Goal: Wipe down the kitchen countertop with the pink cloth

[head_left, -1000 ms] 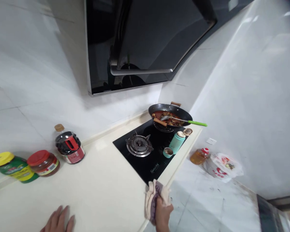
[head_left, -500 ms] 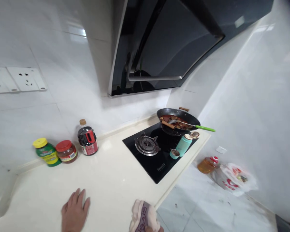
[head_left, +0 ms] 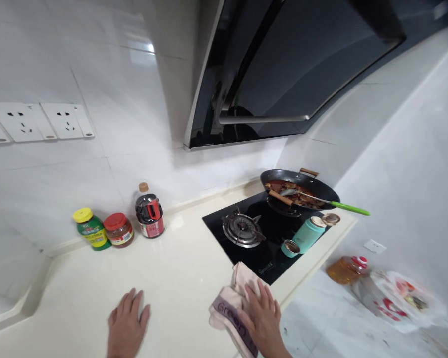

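Observation:
My left hand [head_left: 127, 323] lies palm down on the pale countertop [head_left: 171, 293], fingers stretched out and holding nothing. My right hand [head_left: 263, 318] grips a folded pinkish towel [head_left: 229, 311], its thumb and fingers pressed into the cloth against the counter. A purple band with the word "Green" runs across the towel. The towel's far end touches the near edge of the black gas stove [head_left: 242, 258], close to the countertop's front edge.
A wok [head_left: 326, 188] of food with a green-handled spatula [head_left: 349, 207] sits on the stove. Beside it stand a turquoise flask [head_left: 308, 236] and its cup [head_left: 290, 248]. A dark sauce bottle [head_left: 149, 216], red-lidded jar [head_left: 119, 231] and green container [head_left: 91, 229] line the wall.
My right hand has come further into view with the towel, which now reaches the stove edge and is spread more. My left hand stays flat on the counter. The camera has turned left.

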`<action>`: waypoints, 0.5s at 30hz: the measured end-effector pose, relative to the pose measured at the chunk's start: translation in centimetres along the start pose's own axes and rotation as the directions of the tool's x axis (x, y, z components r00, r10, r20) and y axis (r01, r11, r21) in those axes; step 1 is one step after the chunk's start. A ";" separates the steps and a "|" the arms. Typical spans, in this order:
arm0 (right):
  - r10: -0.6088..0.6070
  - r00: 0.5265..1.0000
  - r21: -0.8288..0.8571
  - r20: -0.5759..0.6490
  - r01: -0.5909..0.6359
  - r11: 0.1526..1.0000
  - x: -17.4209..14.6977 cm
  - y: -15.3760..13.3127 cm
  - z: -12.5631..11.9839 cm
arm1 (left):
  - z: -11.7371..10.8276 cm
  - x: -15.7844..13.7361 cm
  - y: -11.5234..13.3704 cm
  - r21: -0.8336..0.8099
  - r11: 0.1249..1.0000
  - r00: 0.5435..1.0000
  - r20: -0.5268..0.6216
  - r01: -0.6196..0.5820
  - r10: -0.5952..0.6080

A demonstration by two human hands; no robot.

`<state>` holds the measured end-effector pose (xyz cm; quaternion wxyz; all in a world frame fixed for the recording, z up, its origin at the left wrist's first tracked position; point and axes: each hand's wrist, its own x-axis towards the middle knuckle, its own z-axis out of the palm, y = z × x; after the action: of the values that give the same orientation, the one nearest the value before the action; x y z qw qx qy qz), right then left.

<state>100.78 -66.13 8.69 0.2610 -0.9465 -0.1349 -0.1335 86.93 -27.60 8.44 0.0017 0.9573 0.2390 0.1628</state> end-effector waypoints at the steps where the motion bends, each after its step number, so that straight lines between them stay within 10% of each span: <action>1: 0.042 0.999 -0.042 0.001 -0.042 0.998 0.3 0.1 0.4 | 0.0 0.0 0.0 0.002 1.000 1.000 -0.001 0.001 -0.001; 5: 0.110 0.994 -0.136 -0.013 -0.111 0.984 0.2 -1.2 2.8 | -0.1 0.0 0.0 0.012 1.000 1.000 -0.007 -0.001 0.001; 15: -0.182 0.951 -0.086 0.249 0.209 0.974 4.0 -5.9 8.2 | 0.6 -0.2 -0.5 -0.013 1.000 1.000 0.020 0.003 -0.002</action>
<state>104.07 -56.13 5.85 0.1752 -0.9507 -0.2510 -0.0506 86.68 -27.20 7.78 0.0105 0.9585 0.2392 0.1549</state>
